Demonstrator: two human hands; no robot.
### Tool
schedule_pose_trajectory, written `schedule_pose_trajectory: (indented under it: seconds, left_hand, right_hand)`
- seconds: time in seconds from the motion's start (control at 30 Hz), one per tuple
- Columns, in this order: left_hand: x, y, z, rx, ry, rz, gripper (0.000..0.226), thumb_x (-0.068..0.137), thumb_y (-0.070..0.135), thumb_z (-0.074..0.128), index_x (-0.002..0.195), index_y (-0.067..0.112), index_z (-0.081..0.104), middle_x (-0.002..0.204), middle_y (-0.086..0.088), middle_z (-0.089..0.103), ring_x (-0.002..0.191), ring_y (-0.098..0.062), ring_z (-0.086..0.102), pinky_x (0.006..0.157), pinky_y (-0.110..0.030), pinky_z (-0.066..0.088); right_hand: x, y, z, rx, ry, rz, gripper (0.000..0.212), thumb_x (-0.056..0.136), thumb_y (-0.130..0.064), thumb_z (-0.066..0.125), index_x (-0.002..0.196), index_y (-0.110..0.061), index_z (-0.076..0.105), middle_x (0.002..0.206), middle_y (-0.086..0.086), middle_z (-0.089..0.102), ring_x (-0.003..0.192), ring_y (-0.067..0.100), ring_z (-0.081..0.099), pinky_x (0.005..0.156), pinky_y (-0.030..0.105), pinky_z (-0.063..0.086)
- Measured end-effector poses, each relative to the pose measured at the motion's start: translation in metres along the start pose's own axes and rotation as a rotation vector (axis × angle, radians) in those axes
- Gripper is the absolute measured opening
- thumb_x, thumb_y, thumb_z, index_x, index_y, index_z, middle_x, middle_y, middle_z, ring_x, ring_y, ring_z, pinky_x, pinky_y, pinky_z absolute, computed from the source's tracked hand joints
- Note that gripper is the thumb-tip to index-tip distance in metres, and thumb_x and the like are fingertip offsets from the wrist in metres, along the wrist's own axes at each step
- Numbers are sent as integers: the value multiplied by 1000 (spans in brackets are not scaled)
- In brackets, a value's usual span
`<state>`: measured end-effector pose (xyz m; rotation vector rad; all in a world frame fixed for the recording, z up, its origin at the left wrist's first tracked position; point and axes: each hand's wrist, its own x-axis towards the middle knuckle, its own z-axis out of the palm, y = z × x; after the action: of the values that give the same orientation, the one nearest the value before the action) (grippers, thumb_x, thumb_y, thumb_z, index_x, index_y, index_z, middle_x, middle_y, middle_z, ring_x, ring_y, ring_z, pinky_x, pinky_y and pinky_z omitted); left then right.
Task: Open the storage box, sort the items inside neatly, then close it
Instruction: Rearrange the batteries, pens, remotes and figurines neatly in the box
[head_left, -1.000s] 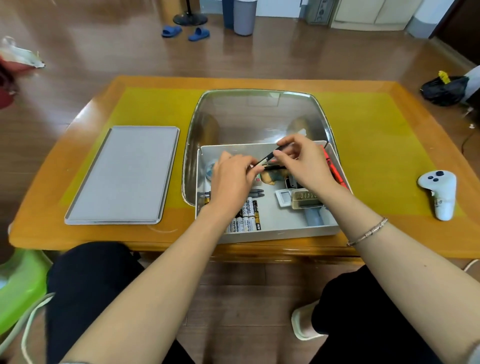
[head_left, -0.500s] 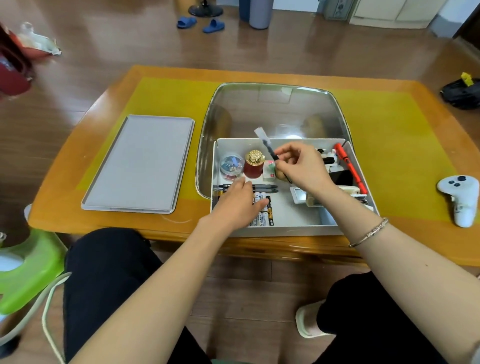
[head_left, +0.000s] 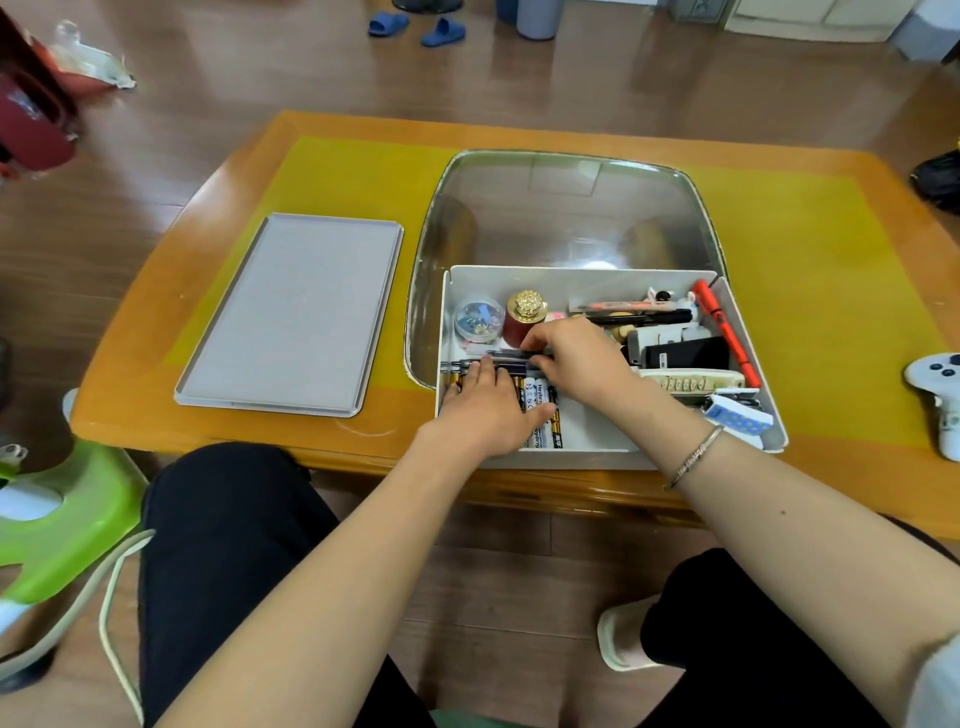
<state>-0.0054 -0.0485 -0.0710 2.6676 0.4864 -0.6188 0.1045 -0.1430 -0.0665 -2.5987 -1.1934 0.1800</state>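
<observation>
The white storage box (head_left: 571, 274) stands open at the table's front edge. Its grey lid (head_left: 296, 317) lies flat on the table to the left. My left hand (head_left: 488, 410) rests flat with straight fingers on a row of batteries (head_left: 543, 415) and dark pens in the box's front left part. My right hand (head_left: 576, 358) pinches a black pen (head_left: 506, 354) and holds it low, lying sideways against the other pens. A clear pot of clips (head_left: 478, 319) and a red jar with a gold cap (head_left: 524, 317) stand at the back left.
An orange pen (head_left: 724, 332), a black case and small packs crowd the box's right side. A white controller (head_left: 940, 395) lies on the table at the far right. A glass panel (head_left: 566, 208) is set in the table behind the box. A green stool (head_left: 62, 514) stands at the lower left.
My right hand has brought the black pen down from above the box to the row of pens. My left hand has moved onto the batteries and pens.
</observation>
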Motion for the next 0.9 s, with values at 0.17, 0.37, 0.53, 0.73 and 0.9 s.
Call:
schedule_pose_trajectory:
  seconds: [0.17,0.37,0.53,0.73,0.9]
  left_hand:
    - [-2,1,2,-4,9,-1,85,94,64,28,152,6,6,160,-14,-4,148,-27,-5,118,-46,8]
    - [-1,0,4,-7,15,5,81,96,61,29,152,6,10,160,-14,-2,148,-28,-2,117,-47,10]
    - [0,0,4,7,11,14,79,97,59,29,152,7,10,161,-13,-2,148,-28,-2,117,-47,10]
    - [1,1,2,24,13,16,79,97,57,32,152,7,8,161,-13,-4,148,-28,-4,117,-47,10]
    - [6,3,0,51,28,51,81,96,57,37,153,9,5,161,-11,-7,148,-27,-8,118,-49,8]
  right_hand:
    - [4,-3,7,-73,12,-20,20,83,-14,62,103,-16,67,100,8,69,97,29,61,75,35,48]
    - [7,-5,10,-140,-28,-30,21,85,-9,57,103,-13,68,99,12,68,94,32,61,71,36,47]
    - [7,-8,9,-253,-40,-89,28,86,-6,52,108,-14,67,105,8,64,98,30,60,72,37,50]
    - [2,-7,7,-252,-103,-135,34,83,-2,54,112,-16,66,110,7,63,104,27,58,77,40,52]
    - [-7,15,-10,-108,18,50,35,83,1,48,109,-12,66,108,12,67,103,33,59,83,38,50]
